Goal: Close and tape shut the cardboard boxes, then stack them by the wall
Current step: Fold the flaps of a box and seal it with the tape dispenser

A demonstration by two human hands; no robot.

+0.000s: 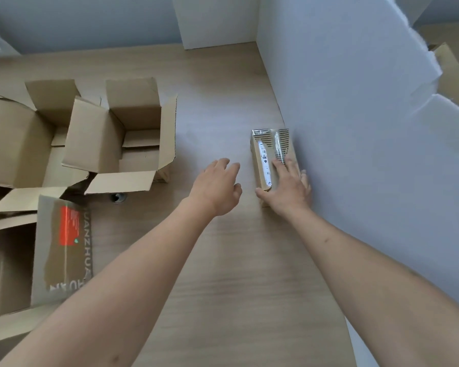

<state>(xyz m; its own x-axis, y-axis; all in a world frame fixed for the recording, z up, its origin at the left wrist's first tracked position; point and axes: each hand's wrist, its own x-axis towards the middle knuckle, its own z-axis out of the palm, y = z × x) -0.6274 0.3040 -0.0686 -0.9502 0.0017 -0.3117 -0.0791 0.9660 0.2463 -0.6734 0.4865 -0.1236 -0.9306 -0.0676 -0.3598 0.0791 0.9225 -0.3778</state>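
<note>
Two hands out over pale wood-grain floor [223, 260]. Right hand [289, 186] lies on small taped box [265, 160], right of centre, tight against grey wall [355, 128]; my fingers [284, 165] straight and spread on glossy tape, thumb at near corner. Left hand [217, 184] hovers just beside box, fingers loosely apart, holding nothing. Open corrugated boxes [117, 139], flaps up, at left of frame.

Head camera looks steeply down at floor [223, 260].
</note>
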